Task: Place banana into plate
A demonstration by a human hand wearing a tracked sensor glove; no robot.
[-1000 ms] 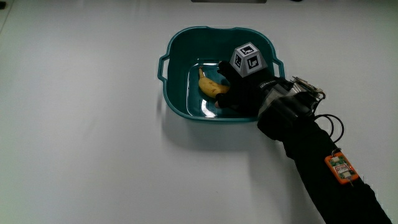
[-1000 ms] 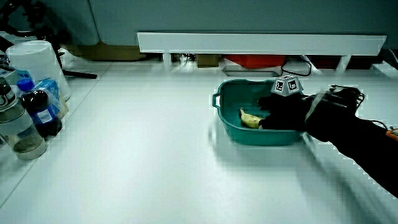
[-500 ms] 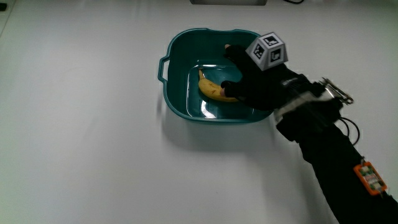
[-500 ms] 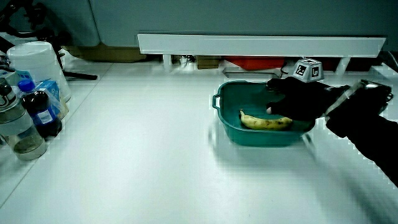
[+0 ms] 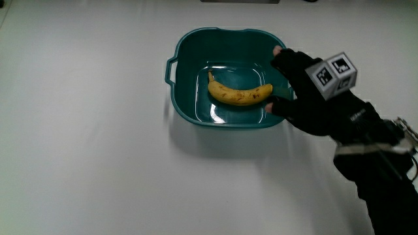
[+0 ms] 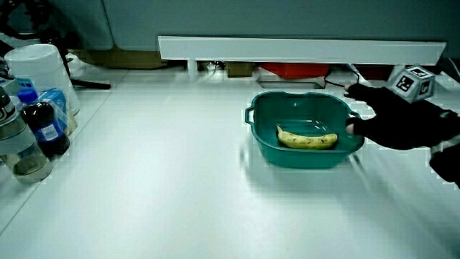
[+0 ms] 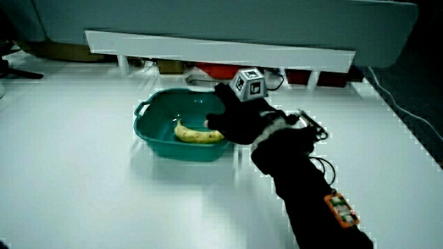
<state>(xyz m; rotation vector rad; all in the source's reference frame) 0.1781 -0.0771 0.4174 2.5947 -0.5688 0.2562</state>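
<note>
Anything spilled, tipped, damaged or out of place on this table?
Nothing stands out. The banana lies whole and flat in the upright teal basin, and the hand is open at the basin's rim, holding nothing.

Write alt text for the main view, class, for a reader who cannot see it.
A yellow banana lies alone in a teal basin with handles on a white table. The gloved hand, with a patterned cube on its back, sits at the basin's rim beside the banana's tip, fingers spread and holding nothing.
</note>
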